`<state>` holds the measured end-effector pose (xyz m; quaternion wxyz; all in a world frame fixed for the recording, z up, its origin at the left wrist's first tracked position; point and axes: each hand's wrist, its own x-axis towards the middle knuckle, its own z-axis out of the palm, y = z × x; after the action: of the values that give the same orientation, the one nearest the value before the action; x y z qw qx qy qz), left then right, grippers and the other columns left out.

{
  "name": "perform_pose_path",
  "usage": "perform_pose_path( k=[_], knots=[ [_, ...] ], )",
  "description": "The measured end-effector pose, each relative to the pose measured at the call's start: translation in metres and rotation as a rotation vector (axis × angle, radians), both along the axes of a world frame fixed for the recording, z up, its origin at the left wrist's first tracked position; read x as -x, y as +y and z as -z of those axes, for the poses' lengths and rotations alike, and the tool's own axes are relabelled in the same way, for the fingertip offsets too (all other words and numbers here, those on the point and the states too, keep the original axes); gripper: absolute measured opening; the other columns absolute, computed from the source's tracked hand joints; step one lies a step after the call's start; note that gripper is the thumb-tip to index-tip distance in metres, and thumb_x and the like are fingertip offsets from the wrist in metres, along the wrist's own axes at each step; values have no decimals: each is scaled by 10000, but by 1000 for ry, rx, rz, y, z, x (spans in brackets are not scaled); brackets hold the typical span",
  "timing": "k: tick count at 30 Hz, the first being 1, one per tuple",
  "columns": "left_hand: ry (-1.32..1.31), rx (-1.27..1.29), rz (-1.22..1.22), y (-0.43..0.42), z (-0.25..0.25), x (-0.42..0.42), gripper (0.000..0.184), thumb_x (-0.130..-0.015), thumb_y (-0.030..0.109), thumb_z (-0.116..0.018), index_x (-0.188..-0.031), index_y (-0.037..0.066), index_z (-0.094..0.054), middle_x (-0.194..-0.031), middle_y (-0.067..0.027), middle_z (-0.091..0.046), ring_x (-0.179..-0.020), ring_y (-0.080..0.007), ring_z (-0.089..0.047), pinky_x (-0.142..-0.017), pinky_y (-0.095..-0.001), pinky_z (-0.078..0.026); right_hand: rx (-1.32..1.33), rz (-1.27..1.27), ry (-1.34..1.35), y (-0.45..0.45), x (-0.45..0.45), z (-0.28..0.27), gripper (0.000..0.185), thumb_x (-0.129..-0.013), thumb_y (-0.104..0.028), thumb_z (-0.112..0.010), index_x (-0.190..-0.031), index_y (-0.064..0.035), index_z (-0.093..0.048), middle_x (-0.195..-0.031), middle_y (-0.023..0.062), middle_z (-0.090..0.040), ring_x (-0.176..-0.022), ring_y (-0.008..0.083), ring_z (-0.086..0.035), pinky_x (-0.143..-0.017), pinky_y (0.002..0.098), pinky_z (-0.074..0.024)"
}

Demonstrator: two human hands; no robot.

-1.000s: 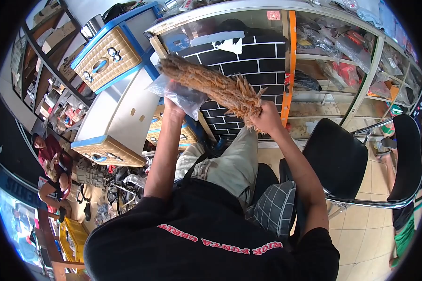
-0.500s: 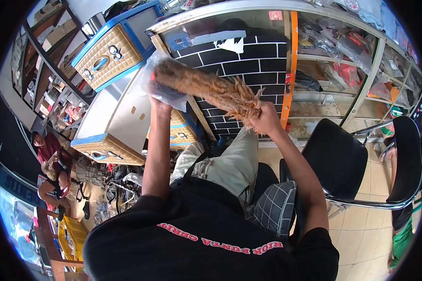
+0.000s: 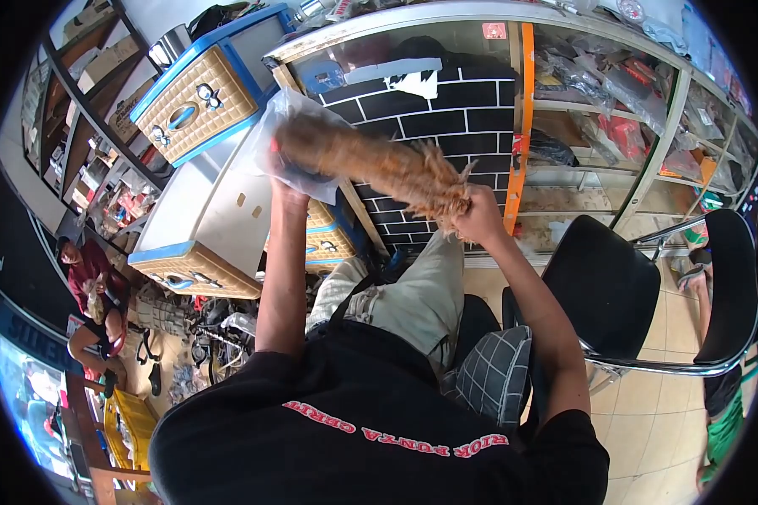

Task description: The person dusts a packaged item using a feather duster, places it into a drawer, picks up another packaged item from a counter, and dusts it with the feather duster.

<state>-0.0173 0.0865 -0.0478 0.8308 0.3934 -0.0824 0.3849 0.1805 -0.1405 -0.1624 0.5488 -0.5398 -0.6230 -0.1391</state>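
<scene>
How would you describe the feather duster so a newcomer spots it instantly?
Find the glass display cabinet and its black, brick-patterned panel. In front, the feather duster slants from the plastic bag at the left hand down to the right hand. Its shaggy brown feathers set it apart from the translucent bag.

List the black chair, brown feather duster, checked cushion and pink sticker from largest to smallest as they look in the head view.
1. Black chair
2. Brown feather duster
3. Checked cushion
4. Pink sticker

Nearness to the camera affects these apparent sizes.
</scene>
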Motion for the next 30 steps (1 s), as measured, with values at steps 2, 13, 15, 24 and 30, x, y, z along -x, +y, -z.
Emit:
perform_pose_path(
  k=[2,13,15,24,30],
  knots=[
    [25,6,-50,-1,0,-3,516,-844,420,-526,-1245,99,-477,-1224,-124,-521,-1107,-296,-509,-942,-466,-420,76,-20,304,2,5,5,198,-633,-93,-609,-815,-21,-643,-733,169,-624,-700,352,-614,-619,383,-504],
    [24,-122,-67,44,30,4,511,-893,406,-462,-1279,73,-437,-1259,-125,-493,-1144,-287,-488,-970,-478,-395,48,-42,105,-4,-1,-3,165,-662,-113,-632,-791,-10,-634,-724,171,-622,-683,357,-608,-614,385,-500],
    [-62,-147,66,22,13,5,569,-852,441,-525,-1277,72,-438,-1234,-128,-509,-1109,-294,-512,-931,-469,-433,0,-4,52,0,-2,2,181,-680,-118,-623,-827,-13,-637,-715,179,-622,-672,361,-610,-603,373,-504],
    [16,-26,-168,33,16,13,703,-714,452,-684,-1261,78,-449,-1240,-141,-495,-1134,-325,-480,-983,-491,-379,13,23,204,3,4,3,135,-669,-83,-594,-774,-12,-640,-699,171,-626,-643,317,-629,-577,366,-497],
    [-116,-86,62,31,5,12,500,-858,404,-510,-1209,49,-480,-1113,-152,-560,-986,-283,-564,-852,-449,-487,-21,-67,76,4,-5,9,179,-640,-52,-584,-806,-21,-645,-733,173,-621,-674,339,-617,-594,367,-498]
  ],
)
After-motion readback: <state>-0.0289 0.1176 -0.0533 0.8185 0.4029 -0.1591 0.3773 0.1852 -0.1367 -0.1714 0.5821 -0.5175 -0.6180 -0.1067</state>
